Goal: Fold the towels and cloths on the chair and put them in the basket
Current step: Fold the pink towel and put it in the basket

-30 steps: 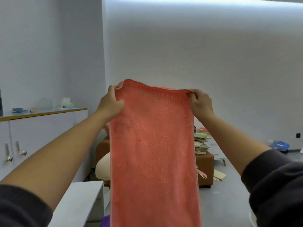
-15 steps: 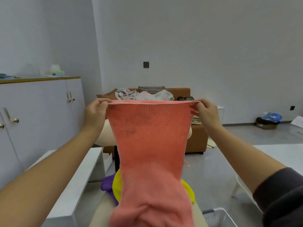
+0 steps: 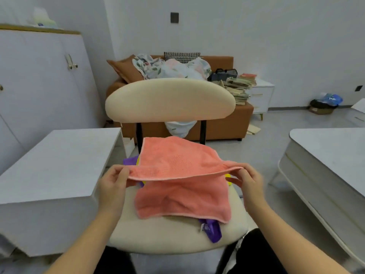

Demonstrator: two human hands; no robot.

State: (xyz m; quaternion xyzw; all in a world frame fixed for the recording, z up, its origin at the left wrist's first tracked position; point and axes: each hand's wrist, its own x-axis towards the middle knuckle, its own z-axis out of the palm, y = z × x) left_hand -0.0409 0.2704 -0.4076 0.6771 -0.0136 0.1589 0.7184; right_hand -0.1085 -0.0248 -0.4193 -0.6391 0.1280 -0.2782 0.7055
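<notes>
From the head camera: the coral towel is draped over the cream chair, its lower layer on the seat and the upper fold lifted. The left hand pinches the fold's left end between thumb and fingers. The right hand pinches the right end likewise (slightly blurred). A purple cloth and a yellow cloth peek out from beneath the towel.

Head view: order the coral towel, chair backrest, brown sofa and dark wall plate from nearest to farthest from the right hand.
1. coral towel: pinched by the right hand itself, closest to the camera.
2. chair backrest: just beyond the towel.
3. brown sofa: behind the chair.
4. dark wall plate: on the back wall, above the sofa.
</notes>
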